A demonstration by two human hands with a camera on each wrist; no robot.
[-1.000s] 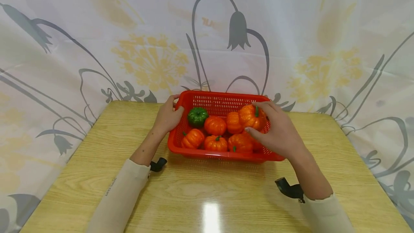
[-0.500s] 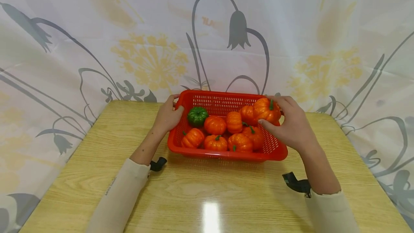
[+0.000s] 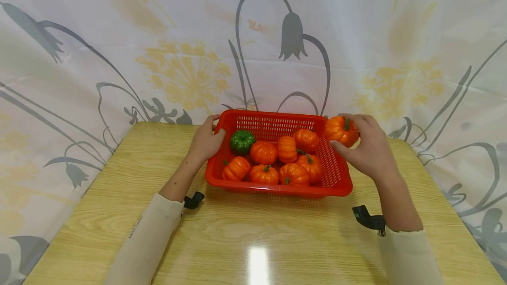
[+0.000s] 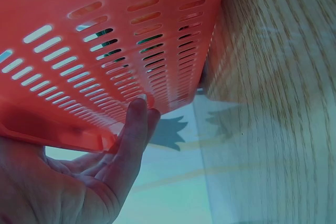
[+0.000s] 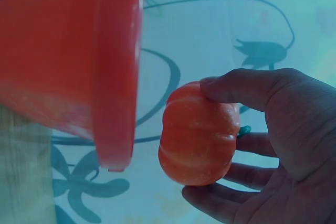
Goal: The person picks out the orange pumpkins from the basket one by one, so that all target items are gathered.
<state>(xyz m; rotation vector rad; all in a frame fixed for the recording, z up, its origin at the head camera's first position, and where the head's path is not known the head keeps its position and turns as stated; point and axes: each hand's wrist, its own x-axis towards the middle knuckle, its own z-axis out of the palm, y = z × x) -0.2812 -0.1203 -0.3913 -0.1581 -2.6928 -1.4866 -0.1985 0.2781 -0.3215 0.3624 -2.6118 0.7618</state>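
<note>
Two pale sleeves (image 3: 148,236) are stretched over the wooden table (image 3: 222,245), where a red basket (image 3: 277,189) is gripped at its left end by the left hand (image 3: 206,142), thumb over the rim and fingers outside. Inside it, one green pumpkin (image 3: 242,142) and seven orange pumpkins (image 3: 264,174) are contained, while another orange pumpkin (image 3: 336,131) is pinched between the thumb and fingers of the right hand (image 3: 374,151), just beside the basket's right end and apart from its rim. Behind, a flower-patterned cloth (image 3: 178,12) is seen.
</note>
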